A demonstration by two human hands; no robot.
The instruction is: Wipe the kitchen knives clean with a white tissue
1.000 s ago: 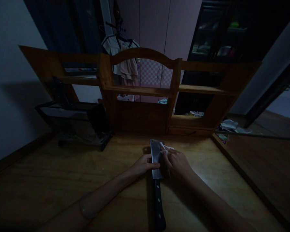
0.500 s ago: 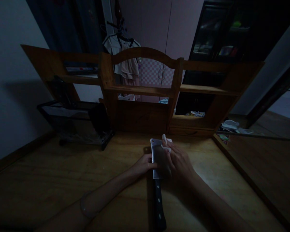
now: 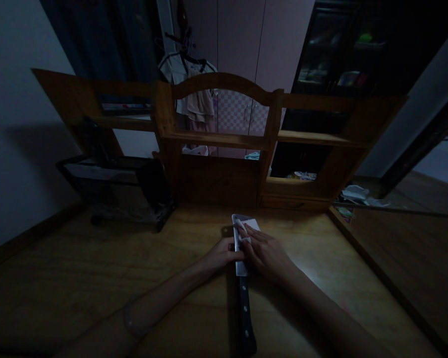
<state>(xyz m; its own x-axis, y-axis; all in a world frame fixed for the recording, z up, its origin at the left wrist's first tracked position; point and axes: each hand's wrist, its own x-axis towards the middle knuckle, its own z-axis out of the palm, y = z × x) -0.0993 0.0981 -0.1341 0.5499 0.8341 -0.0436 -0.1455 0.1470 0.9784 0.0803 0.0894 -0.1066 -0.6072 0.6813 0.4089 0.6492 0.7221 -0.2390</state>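
Head view | A cleaver point(image 3: 242, 288) lay over the surface point(image 3: 160, 253), handle nearest the person | Left of its blade, left grip point(image 3: 221, 254) clamped on it, apparently for steadiness | Atop the blade, right grip point(image 3: 266, 251) clamped on white tissue point(image 3: 253, 224), seemingly spreading pressure

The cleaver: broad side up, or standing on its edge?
Broad side up: the cleaver shows the flat of its blade and its handle's rivets, and the left hand has its thumb on top.
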